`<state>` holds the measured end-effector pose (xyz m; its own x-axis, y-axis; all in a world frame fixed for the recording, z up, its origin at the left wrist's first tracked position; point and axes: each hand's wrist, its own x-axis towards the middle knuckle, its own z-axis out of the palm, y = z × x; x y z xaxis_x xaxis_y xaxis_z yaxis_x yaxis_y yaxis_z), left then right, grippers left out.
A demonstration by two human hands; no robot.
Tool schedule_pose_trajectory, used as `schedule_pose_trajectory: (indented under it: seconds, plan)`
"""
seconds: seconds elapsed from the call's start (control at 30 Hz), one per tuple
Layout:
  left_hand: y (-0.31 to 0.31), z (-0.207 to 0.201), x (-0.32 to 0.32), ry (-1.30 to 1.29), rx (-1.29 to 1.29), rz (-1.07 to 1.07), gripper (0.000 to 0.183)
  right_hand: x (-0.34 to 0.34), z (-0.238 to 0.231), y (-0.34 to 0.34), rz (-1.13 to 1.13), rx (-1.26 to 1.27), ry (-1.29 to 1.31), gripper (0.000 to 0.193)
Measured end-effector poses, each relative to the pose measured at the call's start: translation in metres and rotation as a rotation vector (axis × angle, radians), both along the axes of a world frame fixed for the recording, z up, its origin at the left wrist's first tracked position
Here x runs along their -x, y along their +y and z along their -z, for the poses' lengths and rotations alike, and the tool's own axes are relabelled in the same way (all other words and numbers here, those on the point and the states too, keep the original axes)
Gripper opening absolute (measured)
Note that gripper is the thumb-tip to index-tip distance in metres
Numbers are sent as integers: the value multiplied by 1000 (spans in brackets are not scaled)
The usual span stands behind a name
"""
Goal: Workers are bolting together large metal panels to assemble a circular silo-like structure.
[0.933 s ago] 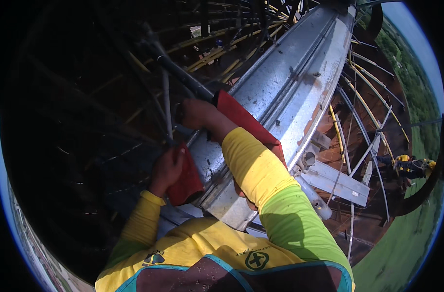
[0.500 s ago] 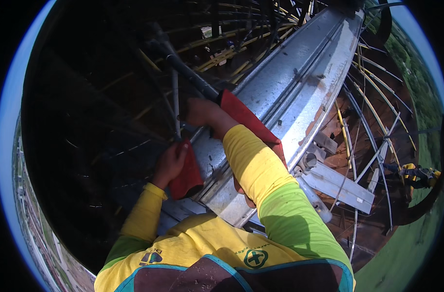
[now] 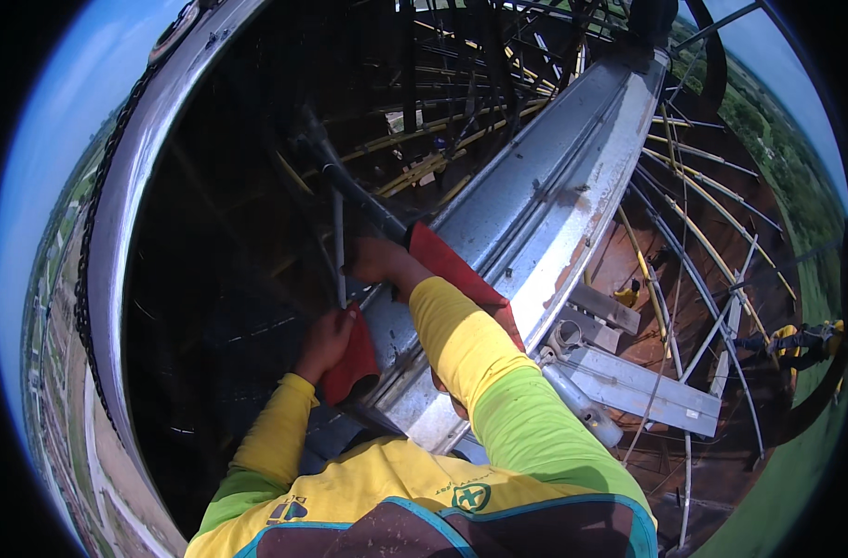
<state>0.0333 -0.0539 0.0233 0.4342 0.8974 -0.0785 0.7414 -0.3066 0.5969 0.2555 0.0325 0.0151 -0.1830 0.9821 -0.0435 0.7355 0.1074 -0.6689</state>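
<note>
My left hand (image 3: 325, 344) is closed against a red sleeve-like cover (image 3: 356, 358), its thumb over the upper edge. The lower end of a thin grey metal rod (image 3: 339, 246) meets the cover beside that thumb. My right hand (image 3: 379, 259) reaches across in shadow with its fingers curled near the same rod; what they hold is hidden. Right next to it, a dark round tube (image 3: 368, 200) slants down to a second red cover (image 3: 456, 268), partly behind my forearm. Both covers lie over a long galvanized metal plank (image 3: 559, 181).
A grey plank (image 3: 638, 386), a grey cylinder (image 3: 582, 406) and a pipe clamp (image 3: 565, 337) lie right of my arm. Yellow and grey tubes (image 3: 707, 223) spread over a rusty surface far below. A person in yellow (image 3: 796, 344) is at the far right. A curved metal rim (image 3: 131, 205) borders the left.
The view has shifted, bringing the curved rim into sight on the left. Both hands stay close to the rod and red covers, with little change in their pose.
</note>
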Motion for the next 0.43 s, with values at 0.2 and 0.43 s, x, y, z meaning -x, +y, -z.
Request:
schedule_pose_trajectory:
  seconds: [0.2, 0.43]
  plan:
    - [6, 18, 10, -151, 25, 70, 50, 3, -26, -15, -22, 72, -64, 47]
    - [53, 64, 20, -160, 152, 167, 59, -11, 65, 45, 45, -207, -95, 44]
